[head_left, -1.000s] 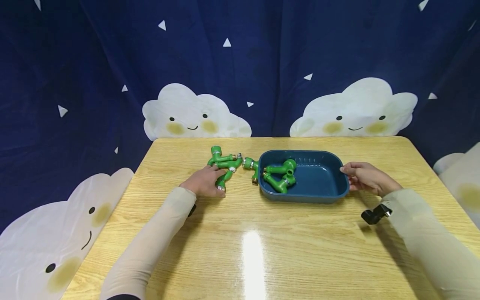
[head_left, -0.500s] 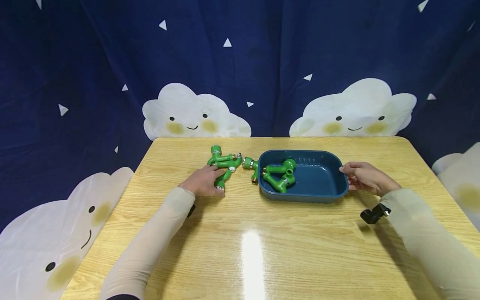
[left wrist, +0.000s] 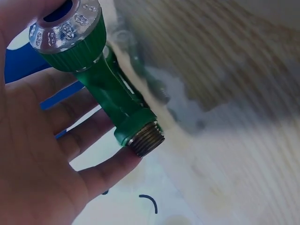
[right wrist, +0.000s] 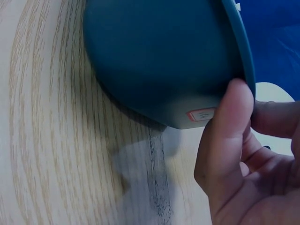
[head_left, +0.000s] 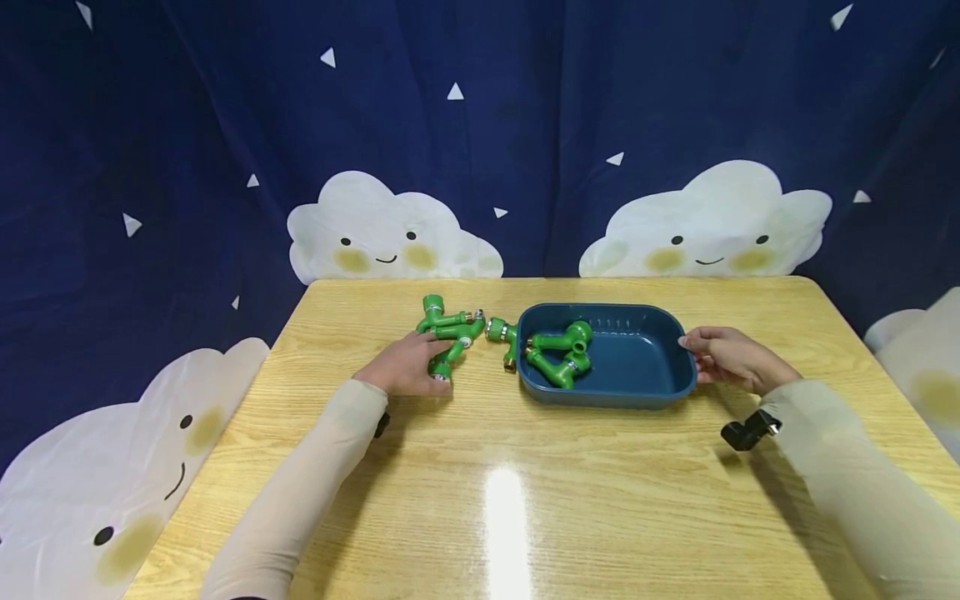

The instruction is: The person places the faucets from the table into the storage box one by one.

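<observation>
My left hand (head_left: 401, 367) lies over the nearest of several green plastic taps left of the bin. In the left wrist view that tap (left wrist: 101, 86) has a chrome-ringed cap and a brass threaded end. My thumb is at the cap, and the little finger reaches the thread. Two more taps lie just beyond that hand, one with a wide green cap (head_left: 432, 305), the other with a chrome tip (head_left: 478, 315). On the right, my right hand (head_left: 738, 360) pinches the end rim of a dark blue plastic bin (right wrist: 164, 61), thumb and fingers on opposite sides of the wall.
Inside the bin, a green tap (head_left: 558, 340) and another tap (head_left: 557, 367) lie at the left end. A further tap (head_left: 512, 333) stands against the bin's left outer wall. The wooden table (head_left: 570, 500) ends at a dark blue curtain (head_left: 525, 125) printed with clouds.
</observation>
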Demonstrator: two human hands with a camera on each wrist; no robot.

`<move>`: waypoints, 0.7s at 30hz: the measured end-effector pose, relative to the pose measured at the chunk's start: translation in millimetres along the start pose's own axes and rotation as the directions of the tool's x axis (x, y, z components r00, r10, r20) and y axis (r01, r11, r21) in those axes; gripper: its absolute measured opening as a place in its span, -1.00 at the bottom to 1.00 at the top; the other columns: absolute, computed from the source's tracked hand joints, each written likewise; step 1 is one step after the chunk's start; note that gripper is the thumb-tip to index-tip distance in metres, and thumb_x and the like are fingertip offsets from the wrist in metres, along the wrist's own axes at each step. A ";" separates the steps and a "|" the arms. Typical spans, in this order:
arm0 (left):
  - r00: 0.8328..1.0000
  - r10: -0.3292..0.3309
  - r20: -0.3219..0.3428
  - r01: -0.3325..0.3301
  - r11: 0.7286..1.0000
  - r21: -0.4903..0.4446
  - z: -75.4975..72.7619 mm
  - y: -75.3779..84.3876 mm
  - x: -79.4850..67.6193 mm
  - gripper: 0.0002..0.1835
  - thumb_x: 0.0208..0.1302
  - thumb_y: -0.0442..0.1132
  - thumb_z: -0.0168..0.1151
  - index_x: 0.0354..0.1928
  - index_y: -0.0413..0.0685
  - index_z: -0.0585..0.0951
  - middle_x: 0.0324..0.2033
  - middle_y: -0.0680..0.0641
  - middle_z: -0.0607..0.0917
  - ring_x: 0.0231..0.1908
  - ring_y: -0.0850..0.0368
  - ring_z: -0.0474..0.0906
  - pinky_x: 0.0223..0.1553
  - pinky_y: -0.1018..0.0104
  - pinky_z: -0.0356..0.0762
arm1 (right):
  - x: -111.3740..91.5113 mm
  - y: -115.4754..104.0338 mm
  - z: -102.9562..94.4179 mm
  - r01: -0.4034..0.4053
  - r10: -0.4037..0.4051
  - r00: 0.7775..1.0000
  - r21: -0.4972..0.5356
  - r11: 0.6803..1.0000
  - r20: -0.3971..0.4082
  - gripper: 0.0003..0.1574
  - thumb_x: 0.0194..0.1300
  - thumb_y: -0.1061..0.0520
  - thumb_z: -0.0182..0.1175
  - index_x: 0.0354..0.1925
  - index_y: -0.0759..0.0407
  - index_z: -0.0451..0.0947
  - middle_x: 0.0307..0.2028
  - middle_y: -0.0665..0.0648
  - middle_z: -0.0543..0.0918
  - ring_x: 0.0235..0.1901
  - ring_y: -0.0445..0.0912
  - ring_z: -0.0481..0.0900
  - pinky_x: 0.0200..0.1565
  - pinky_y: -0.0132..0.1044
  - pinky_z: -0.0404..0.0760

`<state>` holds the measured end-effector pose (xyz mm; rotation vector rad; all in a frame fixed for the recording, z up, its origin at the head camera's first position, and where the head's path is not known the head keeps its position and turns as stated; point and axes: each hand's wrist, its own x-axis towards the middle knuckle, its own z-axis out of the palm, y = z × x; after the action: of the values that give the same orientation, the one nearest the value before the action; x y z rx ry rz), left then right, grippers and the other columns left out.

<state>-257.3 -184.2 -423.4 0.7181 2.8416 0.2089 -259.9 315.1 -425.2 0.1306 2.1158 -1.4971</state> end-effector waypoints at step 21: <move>0.983 0.102 -0.155 -0.099 0.995 0.029 -34.8 28.6 -4.9 -0.20 0.10 0.11 0.38 0.39 0.01 0.44 0.26 -0.16 0.53 0.19 -0.11 0.50 0.15 -0.02 0.53 | -2.4 -1.1 0.4 0.014 -0.014 1.000 -0.004 1.000 -0.003 -0.80 0.56 0.05 -0.08 -0.16 0.14 0.40 -0.47 -0.06 0.48 -0.54 -0.29 0.53 -0.40 -0.44 0.66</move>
<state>-248.2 -164.6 -383.5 0.8877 2.9615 0.2627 -258.1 314.9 -423.2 0.1168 2.1259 -1.5011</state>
